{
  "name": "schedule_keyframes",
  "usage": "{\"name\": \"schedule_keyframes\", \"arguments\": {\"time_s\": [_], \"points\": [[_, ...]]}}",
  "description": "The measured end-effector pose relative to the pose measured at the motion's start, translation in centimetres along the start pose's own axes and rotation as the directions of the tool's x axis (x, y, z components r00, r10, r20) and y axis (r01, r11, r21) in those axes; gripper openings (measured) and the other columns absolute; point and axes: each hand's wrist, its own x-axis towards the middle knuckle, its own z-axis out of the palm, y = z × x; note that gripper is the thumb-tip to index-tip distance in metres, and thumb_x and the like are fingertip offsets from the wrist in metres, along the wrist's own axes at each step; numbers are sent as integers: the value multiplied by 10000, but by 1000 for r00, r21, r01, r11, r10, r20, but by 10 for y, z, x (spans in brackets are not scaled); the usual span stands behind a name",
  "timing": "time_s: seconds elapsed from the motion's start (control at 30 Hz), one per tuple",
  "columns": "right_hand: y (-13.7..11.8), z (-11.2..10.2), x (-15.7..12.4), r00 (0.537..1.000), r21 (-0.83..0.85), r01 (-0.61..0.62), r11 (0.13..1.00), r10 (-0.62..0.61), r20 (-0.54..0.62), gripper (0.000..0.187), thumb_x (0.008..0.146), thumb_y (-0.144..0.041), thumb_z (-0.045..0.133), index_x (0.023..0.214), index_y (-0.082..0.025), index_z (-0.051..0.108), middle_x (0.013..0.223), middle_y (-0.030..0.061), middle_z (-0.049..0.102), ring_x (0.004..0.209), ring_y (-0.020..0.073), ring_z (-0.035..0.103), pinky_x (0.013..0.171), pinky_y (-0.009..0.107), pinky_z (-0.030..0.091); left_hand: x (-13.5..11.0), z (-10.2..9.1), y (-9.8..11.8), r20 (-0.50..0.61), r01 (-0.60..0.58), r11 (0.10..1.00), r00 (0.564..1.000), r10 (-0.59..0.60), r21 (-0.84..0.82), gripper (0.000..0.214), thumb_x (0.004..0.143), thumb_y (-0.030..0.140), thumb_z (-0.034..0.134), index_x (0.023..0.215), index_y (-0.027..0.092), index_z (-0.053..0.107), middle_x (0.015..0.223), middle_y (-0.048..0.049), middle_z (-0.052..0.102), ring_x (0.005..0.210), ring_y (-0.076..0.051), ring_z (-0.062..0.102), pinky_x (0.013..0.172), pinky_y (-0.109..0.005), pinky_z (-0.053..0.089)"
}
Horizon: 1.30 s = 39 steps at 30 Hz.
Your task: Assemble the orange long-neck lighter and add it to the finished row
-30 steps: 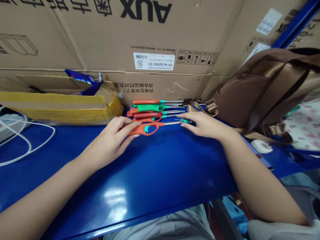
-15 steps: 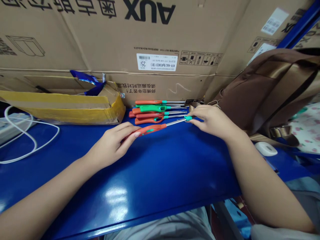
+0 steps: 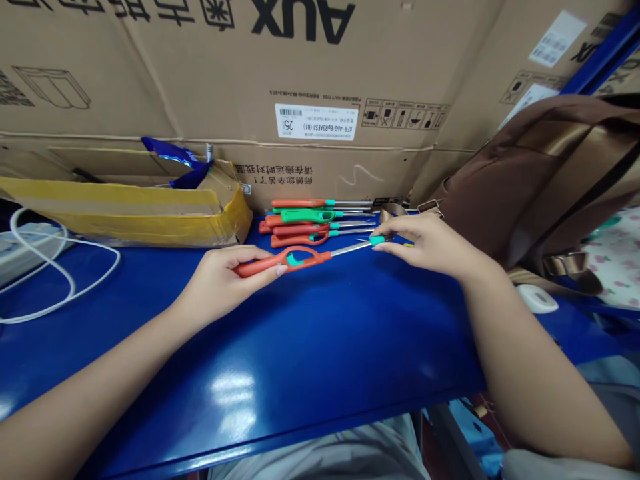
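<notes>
My left hand (image 3: 220,277) is closed round the handle of a red long-neck lighter (image 3: 257,265), whose green trigger shows in its loop. The metal tube points right and slightly away from me. At the tube's far end, my right hand (image 3: 425,243) pinches a small green collar (image 3: 377,241) between thumb and fingers. Whether the tube runs through it I cannot tell. Thin wire ends and a small yellow bit show by these fingers. Just behind lies a row of several more lighters (image 3: 300,229), red and orange with one green, their tubes pointing right and green collars beside their handles.
The blue table (image 3: 320,347) ends at a front edge near my lap. A yellow-taped cardboard box (image 3: 175,223) and a white cable (image 3: 70,280) are at left. Large cardboard (image 3: 200,80) stands behind. A brown bag (image 3: 520,173) and a white mouse-like object (image 3: 537,298) are at right.
The lighter has turned in my left hand, so its trigger loop now faces up into view, and more of its handle shows. My right hand stays at the green collar, slightly further right.
</notes>
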Motion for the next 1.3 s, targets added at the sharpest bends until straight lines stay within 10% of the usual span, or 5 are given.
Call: {"name": "schedule_keyframes", "arguments": {"time_s": [0.43, 1.3], "points": [[4, -2, -4, 988, 116, -48, 992, 30, 149, 256, 932, -365, 593, 1027, -181, 742, 983, 52, 783, 849, 191, 714, 785, 279, 526, -2, -11, 6, 22, -282, 937, 959, 284, 205, 185, 873, 345, 722, 883, 161, 728, 762, 2, 684, 648, -103, 569, 632, -210, 425], [-39, 45, 5, 949, 33, 134, 990, -138, 283, 266, 1031, -306, 435, 1058, -175, 665, 968, 78, 694, 860, 199, 630, 744, 303, 422, -13, 20, 15, 142, 82, 993, 987, -69, -85, 371, 856, 526, 671, 835, 165, 754, 759, -11, 708, 650, -125, 577, 613, -216, 434]]}}
